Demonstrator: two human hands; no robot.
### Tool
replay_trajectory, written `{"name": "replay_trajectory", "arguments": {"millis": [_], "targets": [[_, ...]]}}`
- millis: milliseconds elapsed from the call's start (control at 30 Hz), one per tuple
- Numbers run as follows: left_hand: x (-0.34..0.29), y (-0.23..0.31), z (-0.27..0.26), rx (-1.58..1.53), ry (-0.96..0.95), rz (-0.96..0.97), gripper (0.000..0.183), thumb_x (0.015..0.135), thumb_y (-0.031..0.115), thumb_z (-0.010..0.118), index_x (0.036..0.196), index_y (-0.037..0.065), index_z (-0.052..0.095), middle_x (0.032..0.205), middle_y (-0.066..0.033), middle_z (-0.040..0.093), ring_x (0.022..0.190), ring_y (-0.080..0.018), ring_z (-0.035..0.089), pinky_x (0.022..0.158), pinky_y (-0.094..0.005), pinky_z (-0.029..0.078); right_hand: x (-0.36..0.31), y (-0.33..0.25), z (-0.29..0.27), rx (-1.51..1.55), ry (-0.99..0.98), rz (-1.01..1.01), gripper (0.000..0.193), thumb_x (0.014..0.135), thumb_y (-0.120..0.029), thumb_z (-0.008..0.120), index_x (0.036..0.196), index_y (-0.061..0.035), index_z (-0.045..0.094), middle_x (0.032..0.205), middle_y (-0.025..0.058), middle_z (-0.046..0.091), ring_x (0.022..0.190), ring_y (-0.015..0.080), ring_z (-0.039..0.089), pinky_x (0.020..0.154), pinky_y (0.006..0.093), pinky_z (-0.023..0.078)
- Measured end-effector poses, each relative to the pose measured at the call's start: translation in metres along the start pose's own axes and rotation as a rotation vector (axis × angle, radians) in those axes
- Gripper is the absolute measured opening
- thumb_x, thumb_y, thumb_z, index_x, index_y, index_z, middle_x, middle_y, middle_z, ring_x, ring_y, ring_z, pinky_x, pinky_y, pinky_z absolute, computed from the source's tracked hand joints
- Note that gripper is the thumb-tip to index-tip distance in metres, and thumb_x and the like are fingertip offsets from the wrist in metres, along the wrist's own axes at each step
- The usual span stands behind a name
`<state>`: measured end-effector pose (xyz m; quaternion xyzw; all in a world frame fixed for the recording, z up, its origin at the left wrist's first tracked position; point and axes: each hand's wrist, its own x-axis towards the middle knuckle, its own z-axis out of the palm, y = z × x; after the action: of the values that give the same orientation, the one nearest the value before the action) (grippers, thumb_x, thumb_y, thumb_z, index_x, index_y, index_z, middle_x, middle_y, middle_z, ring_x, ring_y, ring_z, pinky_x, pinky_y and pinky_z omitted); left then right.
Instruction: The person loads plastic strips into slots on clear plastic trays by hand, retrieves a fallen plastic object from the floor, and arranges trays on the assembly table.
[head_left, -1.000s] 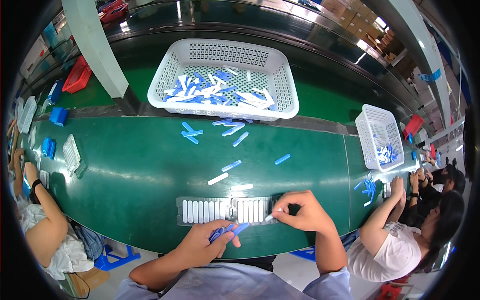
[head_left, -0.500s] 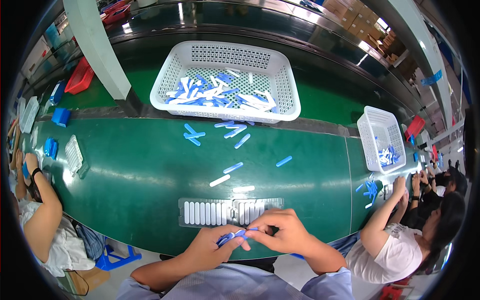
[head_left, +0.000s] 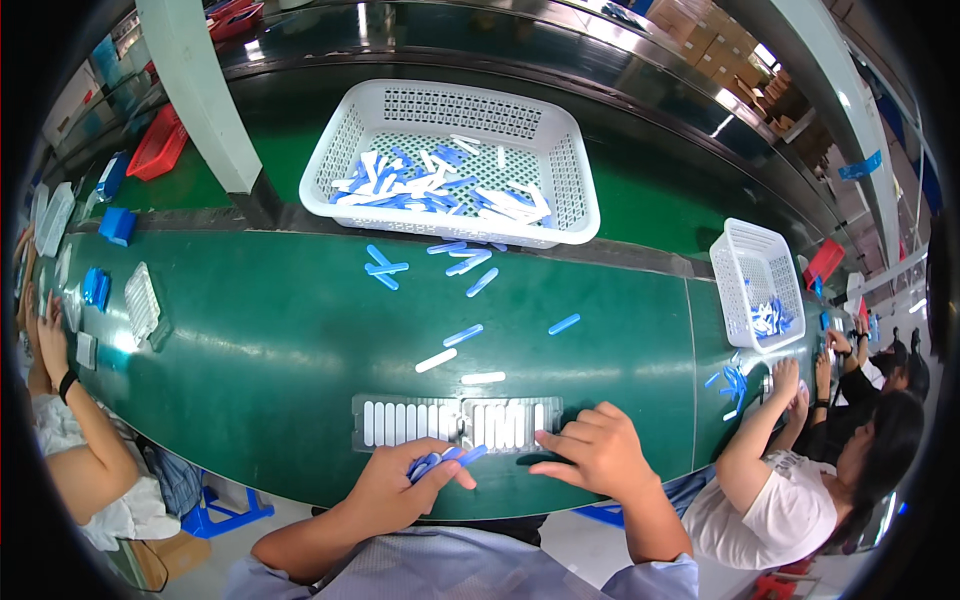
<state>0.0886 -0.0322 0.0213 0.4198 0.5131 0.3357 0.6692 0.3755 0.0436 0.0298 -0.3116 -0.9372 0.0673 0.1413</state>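
My left hand point(head_left: 400, 487) is closed around a small bundle of blue flat strips with rounded ends point(head_left: 440, 462), just in front of the clear plastic tray point(head_left: 457, 424). White strips point(head_left: 408, 424) stand side by side in the tray's left half. More white strips point(head_left: 505, 424) sit in its right half, with a gap before the last one. My right hand point(head_left: 603, 452) has its fingers apart and holds nothing. Its index fingertip is at the tray's right end, on or close to the last strip; contact is hard to tell.
Loose blue and white strips point(head_left: 463, 335) lie beyond the tray. A large white perforated basket point(head_left: 320, 190) of strips stands at the back. A smaller white basket point(head_left: 735, 300) is on the right, near a co-worker point(head_left: 770, 500). Another co-worker point(head_left: 90, 450) works at left.
My right hand has left the bundle and moved right to the tray's right end, its fingers spreading. One more white strip shows there. My left hand still holds the blue strips.
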Motion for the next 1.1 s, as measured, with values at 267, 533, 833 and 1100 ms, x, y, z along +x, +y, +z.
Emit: {"name": "replay_trajectory", "arguments": {"millis": [267, 533, 833, 1100], "targets": [[0.002, -0.004, 0.007, 0.031, -0.020, 0.006, 0.020, 0.103, 0.021, 0.063, 0.111, 0.005, 0.073, 0.084, 0.0034, 0.074, 0.053, -0.0023, 0.049, 0.052, -0.0216, 0.042, 0.002, -0.001, 0.011, 0.488, 0.232, 0.379, 0.019, 0.081, -0.014, 0.084, 0.098, -0.0079, 0.079, 0.061, 0.0001, 0.062, 0.054, 0.0153, 0.055, 0.059, 0.0313, 0.043], [0.008, -0.009, 0.024, 0.205, -0.037, 0.157, 0.020, 0.102, 0.018, 0.063, 0.116, 0.006, 0.072, 0.083, 0.0011, 0.075, 0.059, -0.0058, 0.053, 0.057, -0.0249, 0.044, 0.001, -0.028, 0.027, 0.965, 0.369, 0.621, 0.005, 0.091, -0.003, 0.074, 0.090, -0.0011, 0.078, 0.074, 0.0081, 0.075, 0.065, 0.0121, 0.070, 0.059, 0.0252, 0.053], [0.020, -0.008, 0.029, 0.598, -0.173, 0.324, 0.044, 0.101, 0.013, 0.059, 0.142, 0.000, 0.053, 0.075, -0.0096, 0.069, 0.065, -0.0293, 0.066, 0.065, -0.0388, 0.053, -0.022, -0.018, 0.038, 0.024, 0.366, 0.263, 0.020, 0.073, -0.016, 0.088, 0.089, -0.0086, 0.076, 0.067, 0.0005, 0.059, 0.063, 0.0207, 0.054, 0.065, 0.0357, 0.040], [0.036, -0.011, 0.051, 0.700, -0.281, 0.426, 0.055, 0.100, 0.011, 0.057, 0.145, -0.015, 0.038, 0.064, -0.0207, 0.063, 0.055, -0.0387, 0.063, 0.052, -0.0493, 0.048, -0.030, -0.012, 0.039, 0.224, 0.332, 0.216, 0.030, 0.068, -0.017, 0.087, 0.095, -0.0068, 0.078, 0.064, 0.0018, 0.055, 0.060, 0.0210, 0.051, 0.067, 0.0356, 0.039]]}}
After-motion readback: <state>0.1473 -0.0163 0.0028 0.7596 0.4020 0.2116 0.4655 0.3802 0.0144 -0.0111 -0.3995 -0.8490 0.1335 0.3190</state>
